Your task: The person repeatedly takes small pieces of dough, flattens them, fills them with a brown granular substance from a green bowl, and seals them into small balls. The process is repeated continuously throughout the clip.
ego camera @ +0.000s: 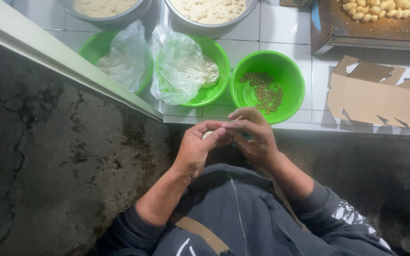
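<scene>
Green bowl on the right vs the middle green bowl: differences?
The right green bowl stands uncovered; the middle green bowl has a clear plastic bag draped in it. The right one holds small brownish-green pellets; the middle one holds pale, crumbly stuff. Both are round, bright green, and sit on the white tiled counter.

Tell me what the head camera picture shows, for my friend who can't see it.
A person's left hand and right hand meet, pinching a small pale lump of dough between the fingers. Ahead, on a white tiled counter, sits a round green plastic bowl of small brownish nuts, beside two green bowls with clear plastic bags and a flat brown cardboard cutout.
</scene>
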